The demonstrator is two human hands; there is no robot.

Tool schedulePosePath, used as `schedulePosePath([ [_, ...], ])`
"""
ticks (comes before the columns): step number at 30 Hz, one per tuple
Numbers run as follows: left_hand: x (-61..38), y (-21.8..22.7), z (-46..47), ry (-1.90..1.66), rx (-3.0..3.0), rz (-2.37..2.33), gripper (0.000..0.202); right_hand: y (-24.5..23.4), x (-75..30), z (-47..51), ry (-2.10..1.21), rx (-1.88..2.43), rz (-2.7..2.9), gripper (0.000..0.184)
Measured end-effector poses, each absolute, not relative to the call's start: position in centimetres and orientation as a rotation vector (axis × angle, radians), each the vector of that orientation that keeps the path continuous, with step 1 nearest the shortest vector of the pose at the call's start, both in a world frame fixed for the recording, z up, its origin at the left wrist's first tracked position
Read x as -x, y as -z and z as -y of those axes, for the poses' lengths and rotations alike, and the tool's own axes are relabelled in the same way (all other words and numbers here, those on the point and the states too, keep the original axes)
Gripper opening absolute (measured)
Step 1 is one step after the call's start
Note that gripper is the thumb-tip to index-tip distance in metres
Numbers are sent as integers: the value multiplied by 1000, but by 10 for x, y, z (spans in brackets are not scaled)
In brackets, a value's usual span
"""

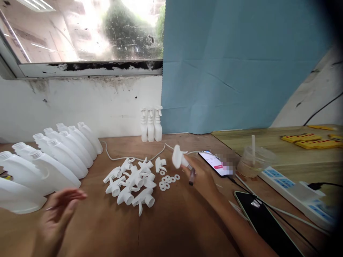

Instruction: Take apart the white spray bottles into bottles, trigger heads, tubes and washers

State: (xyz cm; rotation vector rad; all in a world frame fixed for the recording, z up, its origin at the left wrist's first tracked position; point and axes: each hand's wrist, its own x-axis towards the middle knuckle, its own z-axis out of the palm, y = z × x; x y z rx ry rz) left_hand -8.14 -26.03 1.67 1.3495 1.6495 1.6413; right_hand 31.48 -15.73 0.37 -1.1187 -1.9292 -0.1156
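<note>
My right hand [199, 175] is raised over the table and closed around a white trigger sprayer head [177, 157]. A short dark-handled tool [192, 176] also shows at its fingers; its kind is not clear. Below and left of that hand lie several white ring washers [166, 182]. A pile of white trigger sprayer heads [135, 180] is in the middle of the table, with one sprayer head [160, 164] apart at its right. My left hand [60, 212] hovers with fingers apart, holding nothing, beside the white bottles [59, 171], which stand capless in rows.
Three assembled spray bottles [150, 125] stand against the wall. On the right are a lit phone [214, 162], a dark phone [264, 221], a plastic cup with a straw [254, 162], a power strip [294, 192] and yellow parts [318, 141]. Cables cross the table.
</note>
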Motion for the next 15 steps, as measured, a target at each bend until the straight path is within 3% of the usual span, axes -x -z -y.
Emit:
schedulePosePath([
  [3,31,-2,232,-1362,-1277,-1089,41,0,-286,173,188,935,2118,36],
  [8,-43,5,208,-935,-1182,-770,59,11,-258,189,247,641,2260,40],
  [12,-58,13,209,-915,-1069,-817,54,13,-259,193,178,541,2282,45],
  [15,-50,15,208,-1002,-912,-725,42,12,-265,198,-117,616,2141,56],
])
